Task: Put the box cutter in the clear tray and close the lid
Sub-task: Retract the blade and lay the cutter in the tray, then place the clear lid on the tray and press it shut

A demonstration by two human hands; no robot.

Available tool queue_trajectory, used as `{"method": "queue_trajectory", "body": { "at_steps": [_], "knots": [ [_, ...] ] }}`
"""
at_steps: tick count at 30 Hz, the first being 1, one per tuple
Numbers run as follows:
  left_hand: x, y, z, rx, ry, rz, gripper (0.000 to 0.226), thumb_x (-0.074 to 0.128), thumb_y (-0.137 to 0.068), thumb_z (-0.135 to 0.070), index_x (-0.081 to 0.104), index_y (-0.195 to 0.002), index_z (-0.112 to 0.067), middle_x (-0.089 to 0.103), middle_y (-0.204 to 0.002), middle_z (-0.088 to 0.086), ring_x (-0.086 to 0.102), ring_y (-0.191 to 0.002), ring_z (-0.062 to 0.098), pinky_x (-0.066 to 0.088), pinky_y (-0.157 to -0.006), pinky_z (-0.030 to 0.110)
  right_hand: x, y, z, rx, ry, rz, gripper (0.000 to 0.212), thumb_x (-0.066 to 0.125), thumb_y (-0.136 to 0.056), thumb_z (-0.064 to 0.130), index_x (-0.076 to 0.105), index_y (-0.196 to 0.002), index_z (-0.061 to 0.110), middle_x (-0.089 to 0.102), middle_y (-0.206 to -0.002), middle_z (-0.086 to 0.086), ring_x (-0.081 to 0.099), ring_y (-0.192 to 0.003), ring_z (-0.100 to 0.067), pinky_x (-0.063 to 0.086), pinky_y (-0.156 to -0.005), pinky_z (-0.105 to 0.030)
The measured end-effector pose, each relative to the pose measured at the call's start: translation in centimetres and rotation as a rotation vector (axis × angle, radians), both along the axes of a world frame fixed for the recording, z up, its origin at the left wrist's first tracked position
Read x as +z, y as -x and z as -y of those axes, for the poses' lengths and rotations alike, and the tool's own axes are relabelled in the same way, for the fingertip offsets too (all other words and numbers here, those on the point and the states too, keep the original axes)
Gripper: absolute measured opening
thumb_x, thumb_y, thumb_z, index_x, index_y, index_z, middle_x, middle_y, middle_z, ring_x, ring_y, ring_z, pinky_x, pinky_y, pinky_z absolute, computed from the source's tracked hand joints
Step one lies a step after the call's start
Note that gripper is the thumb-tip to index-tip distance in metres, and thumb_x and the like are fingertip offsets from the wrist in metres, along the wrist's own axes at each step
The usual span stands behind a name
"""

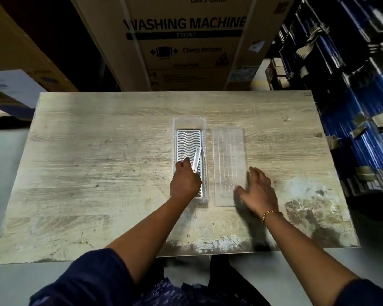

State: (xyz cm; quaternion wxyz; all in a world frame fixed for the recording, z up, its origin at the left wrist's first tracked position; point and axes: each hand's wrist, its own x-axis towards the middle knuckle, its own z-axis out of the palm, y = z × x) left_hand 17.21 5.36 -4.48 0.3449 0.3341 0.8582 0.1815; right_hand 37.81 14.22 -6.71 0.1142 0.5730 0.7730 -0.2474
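A clear tray [189, 123] with a white wavy grid insert lies lengthwise in the middle of the wooden table [97, 173]. My left hand [185, 181] hovers over the tray's near half, shut on a slim white box cutter [196, 159] that points away from me, its tip over the insert. The flat clear lid [228, 155] lies on the table just right of the tray, parallel to it. My right hand [258, 191] rests with spread fingers on the lid's near right corner and holds nothing. A gold bracelet is on that wrist.
A large cardboard washing machine box [184, 43] stands behind the table's far edge. More cartons [20, 62] are at the left. Stacked blue crates [352, 96] line the right side. The table's near right surface is worn and stained.
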Motion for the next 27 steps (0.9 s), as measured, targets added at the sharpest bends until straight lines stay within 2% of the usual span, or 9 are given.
{"method": "queue_trajectory", "body": {
  "at_steps": [5,8,11,16,20,22,24,27],
  "knots": [
    [0.4,0.5,1.4,-0.024,-0.049,0.023,0.047,0.054,-0.097,-0.025,0.045,-0.142,-0.013,0.046,-0.146,0.013,0.063,-0.112,0.038,0.051,-0.090,0.044,-0.3,3.7,1.3,-0.138,0.043,0.031,0.108,0.060,-0.081,0.069,0.008,-0.159,0.015,0.013,-0.168,-0.011,0.021,-0.149,-0.035,0.036,-0.112,-0.053],
    [0.8,1.5,2.7,-0.007,-0.149,0.098,0.047,0.057,-0.096,-0.028,0.050,-0.140,-0.015,0.052,-0.143,0.008,0.068,-0.100,0.024,0.050,-0.091,0.037,-0.5,5.0,1.6,-0.175,0.059,0.090,0.122,0.059,-0.072,0.080,0.003,-0.159,0.014,0.013,-0.167,-0.014,0.023,-0.147,-0.038,0.036,-0.110,-0.052],
    [1.3,2.6,4.4,0.051,-0.269,0.164,0.043,0.061,-0.096,-0.028,0.054,-0.137,-0.016,0.057,-0.137,0.001,0.064,-0.083,0.007,0.052,-0.090,0.035,-0.9,5.5,1.7,-0.178,0.049,0.128,0.130,0.058,-0.065,0.087,0.001,-0.158,0.015,0.016,-0.166,-0.013,0.027,-0.144,-0.038,0.039,-0.106,-0.052],
    [1.1,4.7,6.8,0.153,-0.329,0.144,0.039,0.063,-0.095,-0.029,0.058,-0.133,-0.021,0.064,-0.127,-0.005,0.063,-0.083,0.003,0.050,-0.079,0.032,-1.1,5.8,1.9,-0.197,0.015,0.153,0.133,0.064,-0.063,0.084,0.002,-0.158,0.014,0.022,-0.162,-0.012,0.030,-0.140,-0.037,0.040,-0.102,-0.052],
    [1.1,5.7,7.9,0.202,-0.323,0.148,0.037,0.064,-0.095,-0.029,0.059,-0.131,-0.022,0.065,-0.124,-0.004,0.066,-0.082,0.010,0.053,-0.079,0.035,-0.9,6.3,1.7,-0.245,0.022,0.137,0.137,0.074,-0.059,0.077,0.004,-0.158,0.012,0.027,-0.157,-0.015,0.030,-0.138,-0.038,0.039,-0.102,-0.053],
    [1.1,5.8,8.0,0.213,-0.317,0.157,0.037,0.063,-0.095,-0.028,0.059,-0.131,-0.022,0.065,-0.123,-0.004,0.065,-0.083,0.007,0.051,-0.078,0.032,-0.7,6.6,1.4,-0.285,0.037,0.144,0.141,0.080,-0.055,0.074,0.006,-0.157,0.012,0.027,-0.153,-0.017,0.031,-0.136,-0.038,0.040,-0.101,-0.052],
    [1.2,5.8,8.0,0.223,-0.312,0.177,0.037,0.063,-0.095,-0.029,0.059,-0.131,-0.022,0.064,-0.123,-0.004,0.065,-0.083,0.005,0.050,-0.078,0.032,-0.5,6.7,0.8,-0.338,0.042,0.140,0.135,0.086,-0.052,0.068,0.016,-0.152,0.011,0.029,-0.144,-0.016,0.032,-0.131,-0.037,0.042,-0.098,-0.051],
    [1.4,5.4,7.7,0.216,-0.319,0.209,0.038,0.064,-0.095,-0.030,0.059,-0.132,-0.020,0.064,-0.124,-0.004,0.068,-0.087,0.012,0.051,-0.079,0.033,-0.5,6.1,-0.6,-0.431,0.057,0.033,0.102,0.091,-0.060,0.050,0.036,-0.136,0.011,0.033,-0.135,-0.015,0.035,-0.128,-0.036,0.045,-0.094,-0.053]
  ]
}}
